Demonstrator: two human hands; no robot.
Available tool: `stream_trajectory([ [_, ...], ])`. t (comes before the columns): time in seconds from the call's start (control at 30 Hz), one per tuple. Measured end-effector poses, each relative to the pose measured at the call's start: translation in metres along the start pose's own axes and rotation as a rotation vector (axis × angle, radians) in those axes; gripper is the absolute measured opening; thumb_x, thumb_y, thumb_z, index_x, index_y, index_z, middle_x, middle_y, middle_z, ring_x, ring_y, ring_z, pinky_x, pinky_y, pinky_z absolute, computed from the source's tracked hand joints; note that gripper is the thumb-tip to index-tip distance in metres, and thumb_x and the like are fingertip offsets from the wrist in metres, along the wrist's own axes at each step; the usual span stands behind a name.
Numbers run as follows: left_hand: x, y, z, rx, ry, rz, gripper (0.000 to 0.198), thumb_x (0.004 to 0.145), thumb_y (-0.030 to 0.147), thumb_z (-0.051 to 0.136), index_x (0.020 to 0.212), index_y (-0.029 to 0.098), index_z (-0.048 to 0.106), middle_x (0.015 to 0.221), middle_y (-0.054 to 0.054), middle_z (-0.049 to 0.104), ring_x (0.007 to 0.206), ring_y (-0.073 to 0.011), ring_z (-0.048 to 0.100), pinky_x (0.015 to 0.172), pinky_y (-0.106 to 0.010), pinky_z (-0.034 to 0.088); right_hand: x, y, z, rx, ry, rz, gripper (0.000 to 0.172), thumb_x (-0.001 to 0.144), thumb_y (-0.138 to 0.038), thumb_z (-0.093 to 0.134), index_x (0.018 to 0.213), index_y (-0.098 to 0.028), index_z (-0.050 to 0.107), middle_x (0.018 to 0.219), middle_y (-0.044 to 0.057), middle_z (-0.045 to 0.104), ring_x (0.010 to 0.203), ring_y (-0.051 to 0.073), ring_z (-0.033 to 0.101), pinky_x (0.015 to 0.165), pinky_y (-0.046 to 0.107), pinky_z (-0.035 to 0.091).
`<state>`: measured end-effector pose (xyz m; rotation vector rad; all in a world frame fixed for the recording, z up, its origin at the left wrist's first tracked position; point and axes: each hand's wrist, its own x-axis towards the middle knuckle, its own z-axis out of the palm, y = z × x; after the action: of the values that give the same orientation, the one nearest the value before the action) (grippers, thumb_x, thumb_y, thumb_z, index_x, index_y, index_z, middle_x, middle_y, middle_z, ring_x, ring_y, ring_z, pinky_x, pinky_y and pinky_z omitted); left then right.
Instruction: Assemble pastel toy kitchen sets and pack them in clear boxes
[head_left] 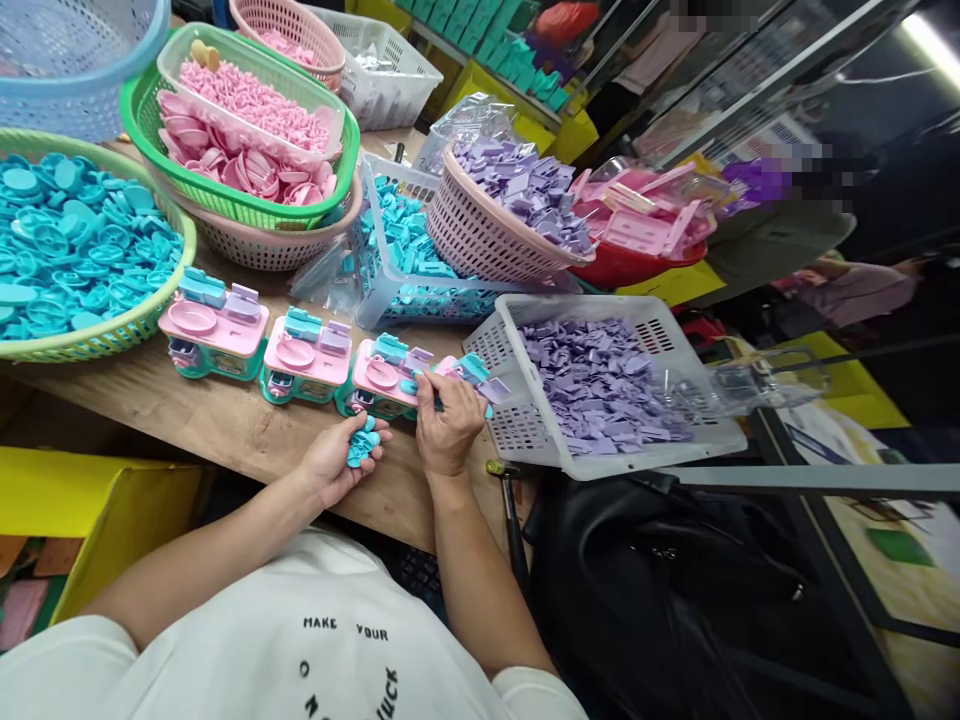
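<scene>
My left hand is palm up, its fingers curled round several small teal plastic pieces. With its fingertips, my right hand pinches a small teal oval piece at the right end of the third toy kitchen. Four would-be alike toys stand in a row: a first toy kitchen at the left, then a second toy kitchen, both pink-topped with teal bases. My right hand partly hides the last toy kitchen. Teal and purple parts stand on the pink tops.
Left is a green basket of teal ovals; behind, a green basket with pink parts. A pink basket and a white crate hold purple pieces. A hammer lies at the table's right edge.
</scene>
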<state>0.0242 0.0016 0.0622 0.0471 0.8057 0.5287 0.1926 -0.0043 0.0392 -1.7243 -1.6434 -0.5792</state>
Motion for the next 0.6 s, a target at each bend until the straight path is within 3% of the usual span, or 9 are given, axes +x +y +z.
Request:
stream_trajectory([
  [0.33, -0.004, 0.001, -0.008, 0.140, -0.010, 0.160, 0.024, 0.099, 0.019, 0.048, 0.086, 0.007, 0.065, 0.076, -0.008, 0.066, 0.048, -0.0059, 0.055, 0.037, -0.013, 0.037, -0.002, -0.001, 0.001, -0.003, 0.055, -0.018, 0.028, 0.101, -0.040, 0.053, 0.091, -0.021, 0.073, 0.084, 0.004, 0.075, 0.077, 0.018, 0.063, 0.080, 0.033, 0.038],
  [0.5, -0.006, 0.001, -0.015, 0.332, -0.111, 0.407, 0.023, 0.090, 0.032, 0.065, 0.087, 0.010, 0.065, 0.078, -0.006, 0.066, 0.051, -0.0059, 0.054, 0.041, -0.013, 0.032, -0.002, -0.002, -0.001, 0.013, 0.027, -0.024, 0.026, 0.100, -0.039, 0.054, 0.093, -0.023, 0.073, 0.086, 0.004, 0.074, 0.078, 0.018, 0.062, 0.082, 0.034, 0.037],
  [0.6, -0.008, 0.005, -0.021, 0.480, -0.111, 0.614, 0.025, 0.090, 0.036, 0.063, 0.096, 0.012, 0.065, 0.081, -0.003, 0.064, 0.054, -0.0059, 0.053, 0.046, -0.014, 0.035, -0.002, -0.003, -0.004, 0.024, 0.010, -0.078, 0.019, 0.098, -0.036, 0.059, 0.094, -0.025, 0.073, 0.089, 0.003, 0.075, 0.081, 0.018, 0.062, 0.083, 0.035, 0.035],
])
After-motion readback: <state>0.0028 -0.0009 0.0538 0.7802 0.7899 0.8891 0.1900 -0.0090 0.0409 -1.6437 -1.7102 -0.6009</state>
